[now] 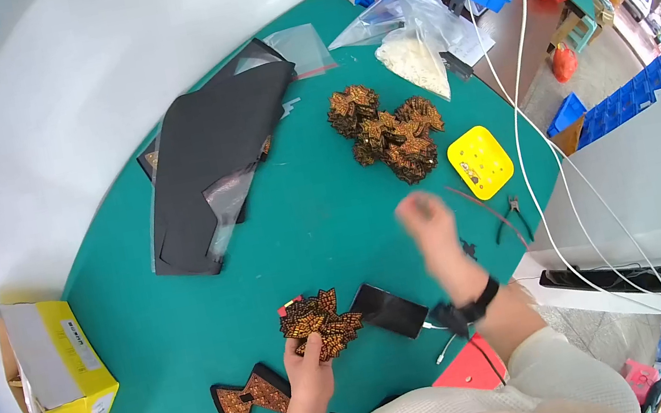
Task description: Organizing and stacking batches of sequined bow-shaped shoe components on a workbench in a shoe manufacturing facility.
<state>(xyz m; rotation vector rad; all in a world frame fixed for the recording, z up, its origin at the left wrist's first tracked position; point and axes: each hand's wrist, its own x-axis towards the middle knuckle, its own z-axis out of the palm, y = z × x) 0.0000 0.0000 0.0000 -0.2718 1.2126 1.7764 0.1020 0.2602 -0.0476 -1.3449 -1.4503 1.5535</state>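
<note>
My left hand (pixel 310 369) is closed on a bundle of brown-and-gold patterned pieces with jagged edges (pixel 320 323), near the front of the green table. A small red and yellow bit shows at the bundle's upper left edge. Out over the table to the right, my right hand (pixel 427 225) is smeared by motion, so its fingers cannot be made out. Beyond it lies a heap of similar jagged pieces (pixel 393 133). A black-edged brown bow-tie-shaped piece (pixel 254 397) rests left of my left wrist. Between my two arms lies a dark phone (pixel 389 311) with a white cable.
A yellow tray (pixel 482 162) of small bits and a pair of pliers (pixel 514 220) sit at the right. Black sheets (pixel 219 151) cover the far left; a clear bag of pale material (pixel 415 59) stands behind. White cables (pixel 522 146) hang at the right. A yellow-white box (pixel 68 372) is leftmost.
</note>
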